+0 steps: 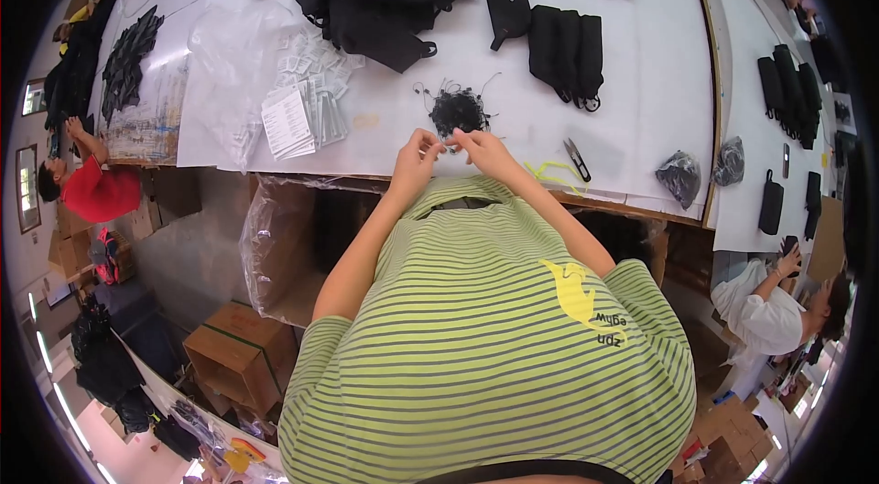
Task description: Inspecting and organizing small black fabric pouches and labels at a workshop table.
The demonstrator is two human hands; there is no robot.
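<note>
My left hand point(418, 162) and my right hand point(485, 152) come close together over the table's near edge. Thumb and fingers are pinched on both; whatever lies between them is too small to make out. Just beyond my fingertips sits a tangled heap of thin black cords point(456, 108), with loose ends straying outward. To the left are a stack of white printed cards point(291, 122) and a scatter of small white tags point(316, 58). Scissors point(577, 159) with dark handles and a bright yellow-green strip point(540, 174) lie right of my right hand.
Black fabric bags point(375, 3) are piled at the far middle, with a flat black pouch point(505, 3) and rolled black pouches point(565, 54) to their right. Clear plastic sheeting point(224, 72) covers the left. A dark bagged bundle point(679, 177) rests right. Two people work at the sides.
</note>
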